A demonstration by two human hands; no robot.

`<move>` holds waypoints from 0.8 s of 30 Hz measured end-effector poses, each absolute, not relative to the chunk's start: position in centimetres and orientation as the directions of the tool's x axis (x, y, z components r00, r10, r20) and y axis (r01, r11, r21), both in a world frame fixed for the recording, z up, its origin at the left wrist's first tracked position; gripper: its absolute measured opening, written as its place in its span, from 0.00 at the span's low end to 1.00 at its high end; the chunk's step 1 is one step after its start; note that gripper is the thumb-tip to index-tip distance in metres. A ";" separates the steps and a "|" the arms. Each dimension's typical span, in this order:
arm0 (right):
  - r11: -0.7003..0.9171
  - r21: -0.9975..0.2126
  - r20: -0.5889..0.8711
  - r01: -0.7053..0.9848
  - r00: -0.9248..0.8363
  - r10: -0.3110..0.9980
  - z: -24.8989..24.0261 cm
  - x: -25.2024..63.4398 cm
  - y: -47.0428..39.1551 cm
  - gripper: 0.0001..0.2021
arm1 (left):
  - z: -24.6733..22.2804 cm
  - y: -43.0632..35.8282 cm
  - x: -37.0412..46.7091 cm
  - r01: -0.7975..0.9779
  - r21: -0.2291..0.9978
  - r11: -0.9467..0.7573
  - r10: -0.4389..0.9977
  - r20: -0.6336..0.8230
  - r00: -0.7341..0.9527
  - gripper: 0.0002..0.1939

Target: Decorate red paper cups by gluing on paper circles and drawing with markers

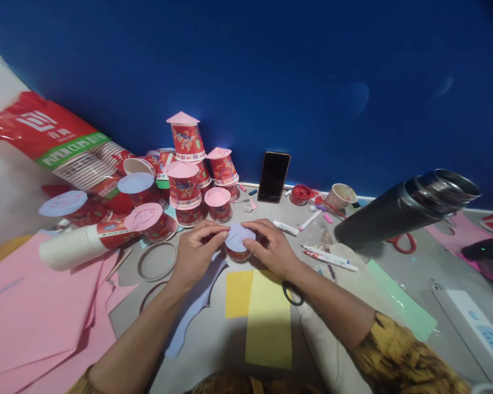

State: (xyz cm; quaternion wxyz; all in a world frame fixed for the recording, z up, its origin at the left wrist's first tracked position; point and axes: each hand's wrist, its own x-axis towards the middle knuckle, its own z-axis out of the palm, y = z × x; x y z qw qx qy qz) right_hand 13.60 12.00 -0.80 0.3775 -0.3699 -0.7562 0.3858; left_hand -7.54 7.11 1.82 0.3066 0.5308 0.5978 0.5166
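Note:
A round light-blue paper disc [240, 238] lies on top of an upturned red paper cup [238, 255] at the middle of the table. My left hand [200, 246] pinches the disc's left edge between thumb and fingers. On the other side, my right hand [270, 246] holds its right edge the same way. A dark line, perhaps a slit, crosses the disc. Behind my left hand stand several red cups topped with pink paper, some stacked, such as one with a pink cone [183, 118].
Pink sheets [36, 306] cover the left side. Yellow paper [269, 323] lies in front of the cup. A dark flask [386, 213] leans at the right, near markers [328, 257]. A phone [274, 176] stands against the blue wall. A power strip [476, 328] sits far right.

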 end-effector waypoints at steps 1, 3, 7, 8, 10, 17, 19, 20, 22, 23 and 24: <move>0.425 -0.864 0.282 0.271 -0.440 0.852 -0.8 13.6 12.0 0.16 | 1.9 7.1 -7.7 0.319 0.942 -0.105 0.948 0.192 -0.252 0.07; 0.421 -0.864 0.276 0.276 -0.441 0.854 -0.8 13.6 12.0 0.16 | 2.1 7.1 -8.0 0.338 0.931 -0.140 0.940 0.232 -0.249 0.06; 0.420 -0.864 0.270 0.278 -0.448 0.852 -0.7 13.6 12.0 0.17 | 2.4 7.0 -8.3 0.378 0.907 -0.188 0.938 0.280 -0.205 0.05; 0.419 -0.865 0.271 0.274 -0.448 0.852 -0.7 13.6 12.0 0.17 | 2.4 7.0 -8.3 0.376 0.907 -0.188 0.940 0.278 -0.200 0.05; 0.420 -0.868 0.275 0.264 -0.449 0.850 -0.7 13.6 12.1 0.17 | 2.3 7.0 -8.1 0.368 0.912 -0.182 0.942 0.269 -0.201 0.04; 0.427 -0.866 0.278 0.260 -0.460 0.843 -0.7 13.7 12.2 0.16 | 2.4 6.9 -8.3 0.389 0.904 -0.176 0.945 0.266 -0.190 0.05; 0.430 -0.865 0.279 0.260 -0.462 0.842 -0.8 13.7 12.2 0.16 | 2.4 6.9 -8.6 0.409 0.894 -0.184 0.950 0.269 -0.161 0.07; 0.431 -0.864 0.282 0.259 -0.460 0.842 -0.8 13.7 12.2 0.17 | 2.4 7.0 -8.7 0.422 0.886 -0.194 0.950 0.277 -0.144 0.08; 0.435 -0.863 0.288 0.258 -0.457 0.842 -1.0 13.7 12.3 0.17 | 2.2 7.0 -8.9 0.449 0.867 -0.216 0.948 0.296 -0.117 0.08; 0.438 -0.861 0.292 0.257 -0.455 0.841 -1.1 13.7 12.3 0.17 | 2.1 7.0 -8.9 0.459 0.860 -0.222 0.947 0.303 -0.110 0.08; 0.441 -0.860 0.295 0.256 -0.454 0.840 -1.1 13.7 12.3 0.17 | 1.9 7.0 -9.0 0.465 0.856 -0.225 0.946 0.307 -0.108 0.07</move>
